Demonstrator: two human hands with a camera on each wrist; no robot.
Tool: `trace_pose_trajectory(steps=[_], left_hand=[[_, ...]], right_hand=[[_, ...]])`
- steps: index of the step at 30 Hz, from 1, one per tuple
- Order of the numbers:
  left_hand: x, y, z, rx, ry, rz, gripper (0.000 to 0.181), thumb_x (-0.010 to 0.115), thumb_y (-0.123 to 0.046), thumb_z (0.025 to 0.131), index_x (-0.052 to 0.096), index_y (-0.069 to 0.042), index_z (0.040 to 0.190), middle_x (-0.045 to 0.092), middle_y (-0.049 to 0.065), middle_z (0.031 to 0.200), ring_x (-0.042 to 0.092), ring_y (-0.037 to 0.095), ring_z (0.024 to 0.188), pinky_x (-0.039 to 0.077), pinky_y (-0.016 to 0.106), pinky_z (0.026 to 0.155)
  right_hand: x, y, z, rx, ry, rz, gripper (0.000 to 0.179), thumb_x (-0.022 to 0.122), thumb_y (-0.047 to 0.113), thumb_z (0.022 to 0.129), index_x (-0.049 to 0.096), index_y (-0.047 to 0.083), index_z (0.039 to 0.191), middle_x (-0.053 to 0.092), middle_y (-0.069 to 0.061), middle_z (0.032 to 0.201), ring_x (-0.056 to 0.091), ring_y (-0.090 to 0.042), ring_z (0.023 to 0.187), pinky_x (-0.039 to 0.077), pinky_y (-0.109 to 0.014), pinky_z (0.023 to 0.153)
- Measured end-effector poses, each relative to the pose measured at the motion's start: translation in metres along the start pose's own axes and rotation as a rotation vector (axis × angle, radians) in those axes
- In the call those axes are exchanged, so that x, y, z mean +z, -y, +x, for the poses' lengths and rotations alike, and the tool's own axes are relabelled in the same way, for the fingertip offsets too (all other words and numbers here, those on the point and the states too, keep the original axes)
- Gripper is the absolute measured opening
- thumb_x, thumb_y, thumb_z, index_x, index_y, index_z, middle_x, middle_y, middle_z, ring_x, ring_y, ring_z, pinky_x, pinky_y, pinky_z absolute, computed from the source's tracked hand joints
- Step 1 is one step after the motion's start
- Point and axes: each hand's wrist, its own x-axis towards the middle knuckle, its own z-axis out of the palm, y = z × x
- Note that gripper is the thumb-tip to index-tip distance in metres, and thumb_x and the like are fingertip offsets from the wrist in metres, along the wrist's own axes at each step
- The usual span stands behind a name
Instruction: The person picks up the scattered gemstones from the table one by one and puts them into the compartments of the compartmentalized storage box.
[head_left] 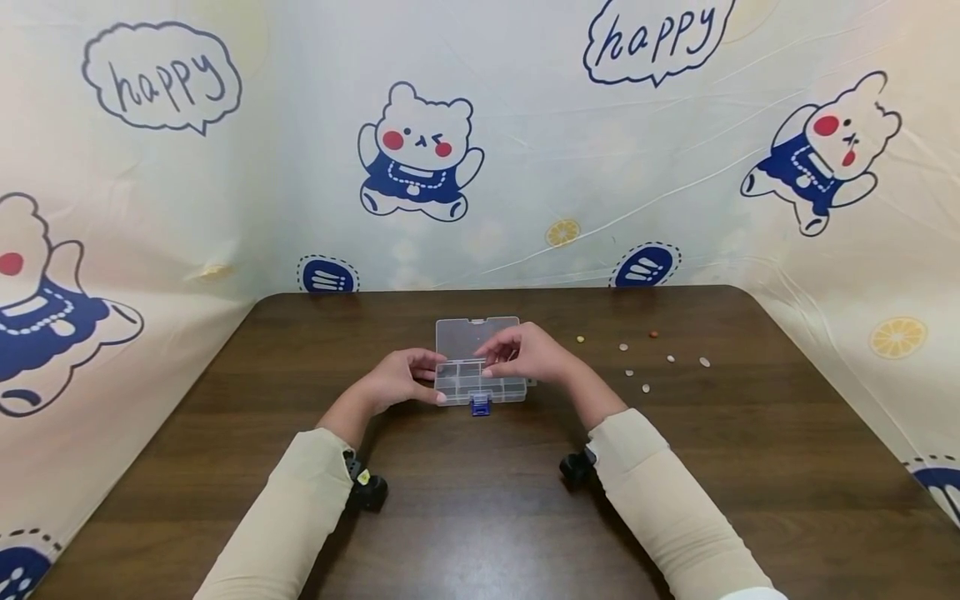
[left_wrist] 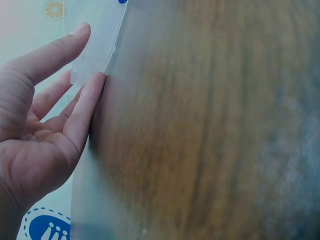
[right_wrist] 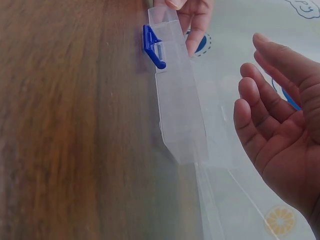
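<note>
A clear plastic compartment box (head_left: 459, 400) lies on the table with its lid (head_left: 454, 337) raised at the back and a blue latch (head_left: 480, 407) at its front. My left hand (head_left: 396, 381) holds the box's left end, thumb at the front corner and fingers towards the back. Over the compartments hovers my right hand (head_left: 529, 354), its fingers loosely bent. In the right wrist view, that right hand (right_wrist: 287, 120) is apart from the box (right_wrist: 180, 100), and nothing shows between its fingers. Whether the compartments contain anything is too small to tell.
Several small pieces lie scattered right of the box, among them a yellow one (head_left: 580, 339), a reddish-brown one (head_left: 653, 335) and a pale one (head_left: 704, 362). The brown wooden table (head_left: 480, 500) meets a printed cloth backdrop (head_left: 525, 208) at the back and sides.
</note>
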Motion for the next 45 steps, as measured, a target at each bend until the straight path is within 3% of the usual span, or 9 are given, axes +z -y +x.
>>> trace_pose_trajectory(steps=[6, 25, 45], left_hand=[[0.000, 0.007, 0.005, -0.003, -0.013, 0.013, 0.070, 0.089, -0.016, 0.070, 0.058, -0.009, 0.131, 0.059, 0.012, 0.124, 0.055, 0.029, 0.112, 0.048, 0.040, 0.096], [0.001, 0.005, 0.003, 0.003, -0.013, 0.015, 0.069, 0.089, -0.014, 0.070, 0.058, -0.008, 0.132, 0.059, 0.012, 0.124, 0.055, 0.028, 0.112, 0.047, 0.041, 0.098], [-0.001, 0.005, 0.003, 0.003, -0.013, 0.009, 0.068, 0.090, -0.014, 0.069, 0.059, -0.009, 0.130, 0.060, 0.011, 0.123, 0.055, 0.027, 0.112, 0.046, 0.042, 0.098]], right_hand=[[-0.002, -0.004, -0.007, 0.002, -0.021, 0.008, 0.030, 0.080, 0.013, 0.082, 0.073, 0.000, 0.108, 0.069, -0.001, 0.086, 0.061, -0.021, 0.078, 0.054, -0.032, 0.072], [-0.019, -0.015, -0.035, 0.021, -0.109, -0.004, 0.030, 0.080, 0.015, 0.082, 0.074, 0.004, 0.109, 0.070, -0.004, 0.090, 0.059, -0.022, 0.080, 0.052, -0.032, 0.070], [-0.046, -0.033, -0.056, 0.152, -0.232, -0.020, 0.027, 0.082, 0.021, 0.080, 0.075, 0.015, 0.106, 0.069, -0.004, 0.093, 0.058, -0.025, 0.083, 0.052, -0.036, 0.070]])
